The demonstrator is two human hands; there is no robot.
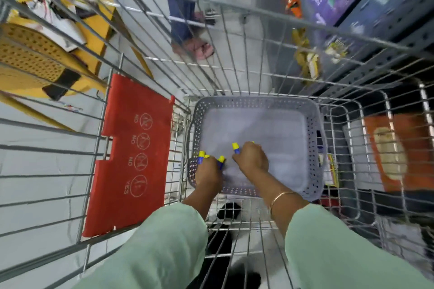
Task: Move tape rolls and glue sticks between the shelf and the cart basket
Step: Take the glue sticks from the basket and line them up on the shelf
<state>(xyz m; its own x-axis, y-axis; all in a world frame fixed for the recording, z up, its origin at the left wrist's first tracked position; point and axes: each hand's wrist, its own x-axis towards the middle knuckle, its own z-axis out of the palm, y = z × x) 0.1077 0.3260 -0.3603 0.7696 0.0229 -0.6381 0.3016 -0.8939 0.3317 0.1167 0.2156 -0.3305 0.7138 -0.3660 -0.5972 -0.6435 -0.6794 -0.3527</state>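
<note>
currently both our hands are down inside the grey basket [314, 124] that sits in the wire cart [141, 2]. our left hand [207, 172] is closed around several glue sticks [201, 157], at the basket's near left corner; their yellow caps stick out past the knuckles, long axes pointing away from us. our right hand [252, 159] is closed on another glue stick [235, 148], over the basket floor, yellow end pointing away and slightly left. the two hands are close but apart; motion blur hides how many sticks each holds
</note>
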